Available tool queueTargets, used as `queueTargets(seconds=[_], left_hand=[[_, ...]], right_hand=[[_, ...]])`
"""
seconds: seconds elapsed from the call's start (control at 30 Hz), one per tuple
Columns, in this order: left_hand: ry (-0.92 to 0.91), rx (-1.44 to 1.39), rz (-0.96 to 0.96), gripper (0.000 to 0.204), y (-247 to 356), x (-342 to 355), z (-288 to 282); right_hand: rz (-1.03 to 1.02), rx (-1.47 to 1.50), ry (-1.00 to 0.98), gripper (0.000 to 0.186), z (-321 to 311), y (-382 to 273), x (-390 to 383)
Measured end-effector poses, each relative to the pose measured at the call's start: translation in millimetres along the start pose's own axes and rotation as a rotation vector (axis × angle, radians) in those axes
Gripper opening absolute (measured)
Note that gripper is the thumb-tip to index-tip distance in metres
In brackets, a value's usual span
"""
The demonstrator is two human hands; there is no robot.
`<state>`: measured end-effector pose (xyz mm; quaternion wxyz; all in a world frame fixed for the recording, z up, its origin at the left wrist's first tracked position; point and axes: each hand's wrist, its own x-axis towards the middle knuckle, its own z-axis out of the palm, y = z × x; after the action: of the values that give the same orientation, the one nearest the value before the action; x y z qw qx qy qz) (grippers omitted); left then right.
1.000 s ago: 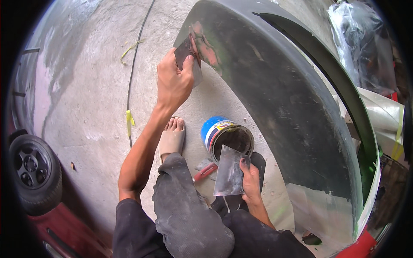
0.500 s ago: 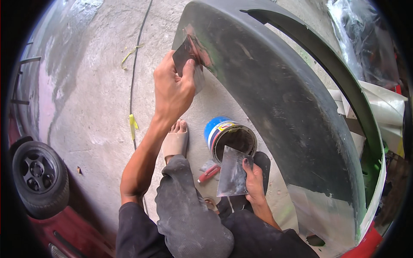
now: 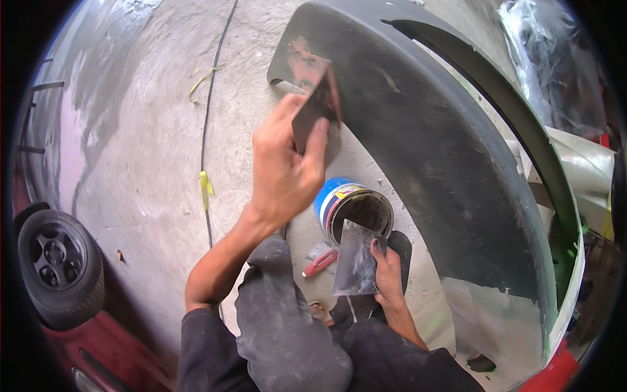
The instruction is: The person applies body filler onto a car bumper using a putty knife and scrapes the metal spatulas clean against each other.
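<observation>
My left hand (image 3: 285,160) grips a thin dark putty spreader (image 3: 308,121) between thumb and fingers, somewhat blurred by motion. Its edge is at the lower rim of a large curved dark car bumper (image 3: 424,144), beside a smeared patch of pinkish putty (image 3: 305,64). Low in the view, my right hand (image 3: 389,277) holds a flat grey square plate (image 3: 351,264) with pale smears, its thumb on top and the other fingers hidden beneath. Behind that plate stands an open blue-and-white can (image 3: 328,196), dark inside.
A red-handled tool (image 3: 320,262) lies by the can. Along the left run a black cable (image 3: 205,130) with yellow tape (image 3: 206,183) and a wheel (image 3: 59,261) by a dark red car part (image 3: 98,346). Clear plastic sheeting (image 3: 555,65) is at the far right.
My left hand has moved right and toward me along the bumper's edge with the spreader, baring more of the pinkish patch. My right hand has stayed almost in place.
</observation>
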<state>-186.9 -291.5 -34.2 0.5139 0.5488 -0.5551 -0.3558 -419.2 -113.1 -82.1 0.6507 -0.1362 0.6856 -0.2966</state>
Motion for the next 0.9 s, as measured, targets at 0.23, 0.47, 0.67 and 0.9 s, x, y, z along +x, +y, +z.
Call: queueTargets(seconds=[0.23, 0.47, 0.67, 0.9], left_hand=[[0.061, -0.669, -0.51, 0.032, -47.4, -37.3, -38.4], [0.132, -0.656, -0.673, 0.035, -137.7, -18.9, -34.8], [-0.01, -1.311, -0.644, 0.04, -191.8, -6.9, 1.1], [0.003, -1.598, -0.594, 0.045, -228.9, 5.7, 36.8]], right_hand=[[-0.046, -0.012, 0.096, 0.04, 3.0, -3.3, -2.6], [-0.044, -0.077, 0.076, 0.04, 8.2, -6.6, -5.7], [-0.037, -0.077, 0.076, 0.041, 10.7, -9.0, -9.1], [-0.052, -0.055, 0.107, 0.042, 10.8, -10.5, -12.6]])
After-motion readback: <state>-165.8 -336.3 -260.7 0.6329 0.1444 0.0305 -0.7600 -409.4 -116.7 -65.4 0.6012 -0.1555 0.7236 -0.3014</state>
